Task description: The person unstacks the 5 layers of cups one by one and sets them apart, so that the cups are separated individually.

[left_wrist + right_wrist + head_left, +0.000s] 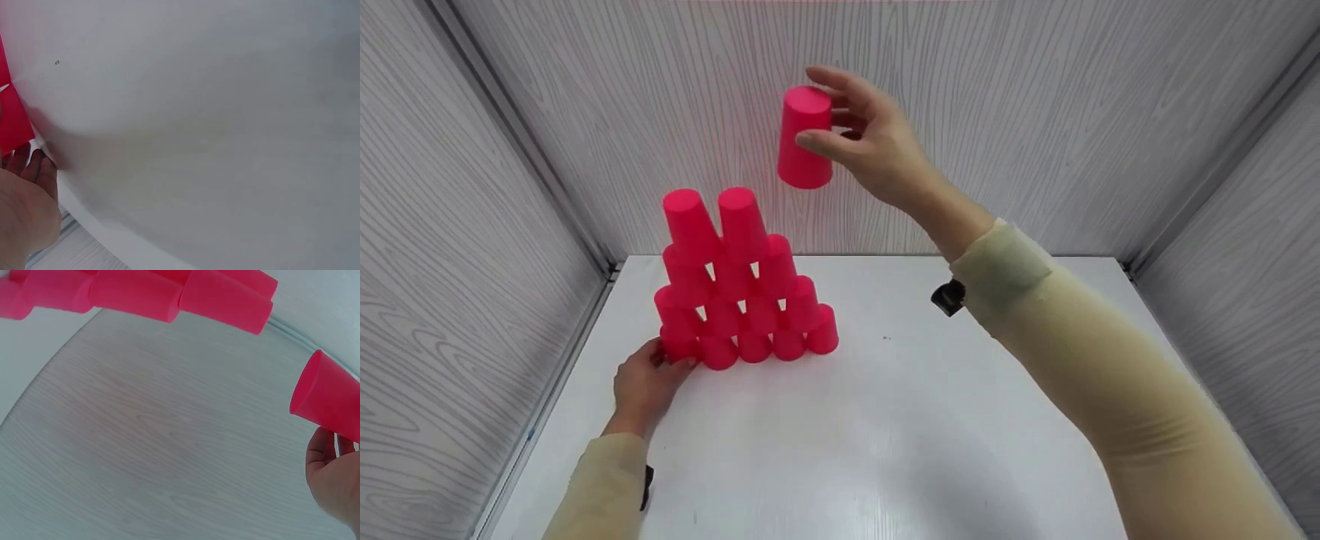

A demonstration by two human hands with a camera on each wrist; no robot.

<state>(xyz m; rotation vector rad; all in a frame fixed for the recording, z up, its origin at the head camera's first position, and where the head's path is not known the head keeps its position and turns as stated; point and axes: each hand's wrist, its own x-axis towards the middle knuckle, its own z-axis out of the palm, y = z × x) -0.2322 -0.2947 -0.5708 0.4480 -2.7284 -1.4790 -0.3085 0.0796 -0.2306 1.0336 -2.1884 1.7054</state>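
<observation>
Pink cups [739, 281] stand mouth down in a stacked pyramid on the left of the white table, with two cups in the top row and three in the row under it. Above and right of these top cups, my right hand [877, 135] holds one more pink cup [804, 146] upside down in the air, thumb on the near side and fingers behind. Its open mouth faces the stack in the right wrist view. Low at the stack's left end, my left hand [645, 382] grips the bottom corner cup [679, 346], its thumb in front.
The white table [900, 420] runs up to a pale wood-grain back wall [997, 135]. Similar side walls [457, 247] close in on both sides. A black wrist device [948, 298] sits under the right sleeve.
</observation>
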